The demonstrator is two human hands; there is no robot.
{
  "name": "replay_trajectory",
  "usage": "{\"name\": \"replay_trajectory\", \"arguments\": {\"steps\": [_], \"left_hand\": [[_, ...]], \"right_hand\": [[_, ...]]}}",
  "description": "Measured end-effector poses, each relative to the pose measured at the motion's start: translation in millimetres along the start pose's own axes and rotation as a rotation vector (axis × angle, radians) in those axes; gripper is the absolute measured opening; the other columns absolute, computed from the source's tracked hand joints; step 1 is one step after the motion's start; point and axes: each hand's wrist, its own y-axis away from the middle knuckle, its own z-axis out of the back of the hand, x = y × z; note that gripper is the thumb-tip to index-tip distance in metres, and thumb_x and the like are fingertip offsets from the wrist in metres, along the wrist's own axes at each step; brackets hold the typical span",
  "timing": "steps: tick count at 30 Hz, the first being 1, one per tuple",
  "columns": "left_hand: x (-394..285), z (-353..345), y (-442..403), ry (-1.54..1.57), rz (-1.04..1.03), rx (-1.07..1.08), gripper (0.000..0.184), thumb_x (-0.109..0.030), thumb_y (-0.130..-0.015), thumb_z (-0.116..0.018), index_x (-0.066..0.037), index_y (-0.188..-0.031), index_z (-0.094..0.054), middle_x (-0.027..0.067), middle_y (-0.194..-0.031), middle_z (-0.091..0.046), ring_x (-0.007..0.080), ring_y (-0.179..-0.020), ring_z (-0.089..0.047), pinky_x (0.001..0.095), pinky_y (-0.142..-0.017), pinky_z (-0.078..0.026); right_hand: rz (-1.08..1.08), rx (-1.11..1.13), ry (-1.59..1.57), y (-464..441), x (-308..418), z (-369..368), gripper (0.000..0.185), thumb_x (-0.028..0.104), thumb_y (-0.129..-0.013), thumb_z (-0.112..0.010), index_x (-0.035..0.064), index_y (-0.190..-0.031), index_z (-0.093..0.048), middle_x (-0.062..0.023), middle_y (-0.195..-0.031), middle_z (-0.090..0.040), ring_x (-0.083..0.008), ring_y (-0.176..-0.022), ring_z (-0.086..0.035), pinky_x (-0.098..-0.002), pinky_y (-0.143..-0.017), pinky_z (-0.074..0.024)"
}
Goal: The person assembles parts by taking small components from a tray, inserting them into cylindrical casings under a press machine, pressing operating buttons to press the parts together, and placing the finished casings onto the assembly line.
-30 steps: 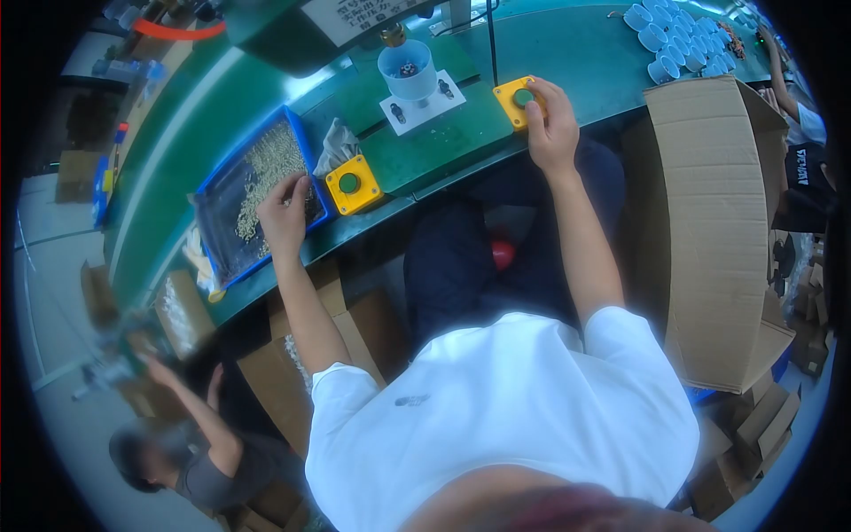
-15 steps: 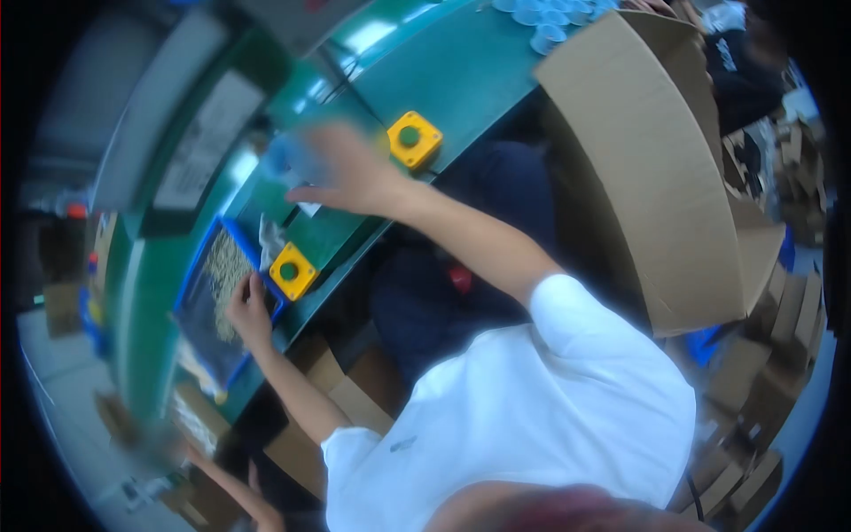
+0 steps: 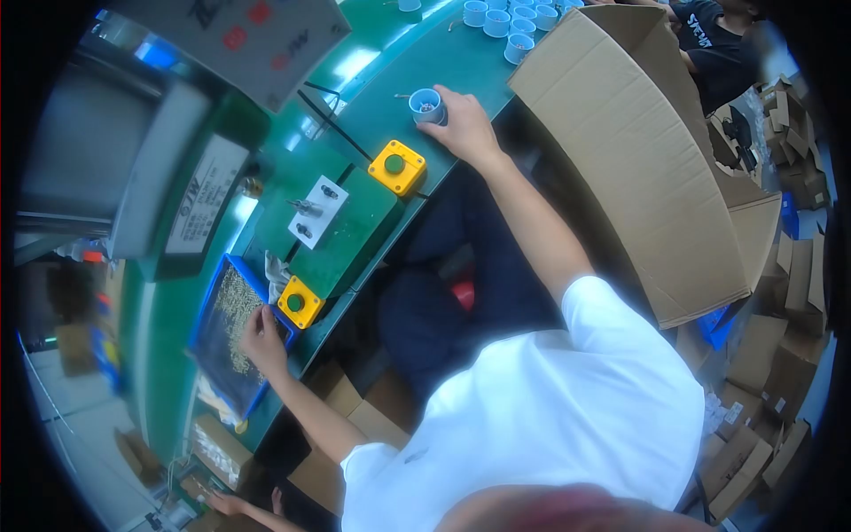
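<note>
My right hand (image 3: 465,129) has its thumb and fingers around a light-blue plastic cup (image 3: 426,107) at the green bench. Small metal-looking pieces lie in the cup, and a thin pin-like bit shows just left of its rim. Over the blue-rimmed tray (image 3: 218,383), my left hand (image 3: 262,343) is pinched closed; whatever it holds is too small to make out. Many small tan pieces (image 3: 232,315) lie in that tray. Between my hands, a white metal block (image 3: 318,213) with upright metal studs sits on the green machine base.
Yellow boxes with green buttons stand on either side of the block, one upper (image 3: 397,168), one lower (image 3: 300,302). The press head (image 3: 199,191) overhangs at left. More blue cups (image 3: 519,48) stand at the back. A large cardboard box (image 3: 638,168) is at right, with another person beyond.
My right hand has moved right, away from the metal block, carrying the cup over to the bench beyond the upper button box. My left hand stays at the tray.
</note>
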Motion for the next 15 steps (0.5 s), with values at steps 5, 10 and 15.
{"name": "replay_trajectory", "arguments": {"steps": [5, 10, 15], "left_hand": [[1.1, -1.9, 3.3, -0.013, -0.001, -0.025, 0.024, -0.017, -0.100, -0.071, 0.006, -0.105, -0.074, 0.0079, -0.084, -0.073, 0.0107, -0.077, -0.065, 0.0276, -0.072, -0.052], [-12.4, -1.1, -2.3, 0.001, 0.004, -0.052, 0.023, -0.016, -0.099, -0.071, 0.006, -0.104, -0.074, 0.0095, -0.083, -0.074, 0.0120, -0.076, -0.067, 0.0293, -0.072, -0.052], [-11.1, -0.8, 1.6, -0.021, -0.051, -0.082, 0.019, -0.014, -0.096, -0.072, 0.004, -0.101, -0.075, 0.0179, -0.085, -0.074, 0.0246, -0.076, -0.071, 0.0351, -0.074, -0.053]], "right_hand": [[-0.345, 0.261, -0.098, 9.2, 21.0, 21.7, 0.051, 0.032, -0.089, -0.077, 0.0066, -0.132, -0.065, -0.0149, -0.133, -0.064, -0.0330, -0.123, -0.058, -0.0437, -0.104, -0.0464], [0.204, 0.119, 0.200, -14.1, 11.9, -29.1, 0.053, 0.039, -0.095, -0.068, 0.0075, -0.137, -0.062, -0.0113, -0.149, -0.056, -0.0302, -0.136, -0.051, -0.0454, -0.113, -0.0400], [0.207, 0.133, 0.240, -11.1, 6.2, -28.8, 0.054, 0.040, -0.096, -0.066, 0.0080, -0.139, -0.060, -0.0096, -0.155, -0.052, -0.0288, -0.143, -0.047, -0.0446, -0.118, -0.0355]]}}
